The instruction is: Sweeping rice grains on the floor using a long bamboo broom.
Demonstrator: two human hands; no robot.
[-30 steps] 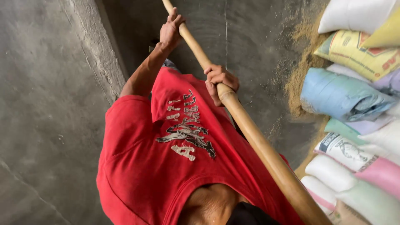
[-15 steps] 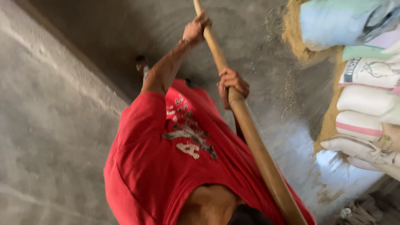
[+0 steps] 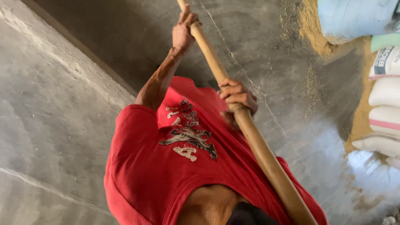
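- Both hands grip the long wooden pole (image 3: 246, 125), which runs slantwise in front of the red shirt (image 3: 179, 166).
- Left hand (image 3: 185, 29) sits far down the pole, fingers wrapped tight around it.
- Right hand (image 3: 237, 98) holds nearer the chest, fingers curled round it.
- Right of the pole, scattered husk (image 3: 310, 29) lies on the concrete floor (image 3: 125, 46) beside stacked sacks (image 3: 385, 121).
- It looks like mid-stroke sweeping or raking; the next push needs a firm two-handed grip.
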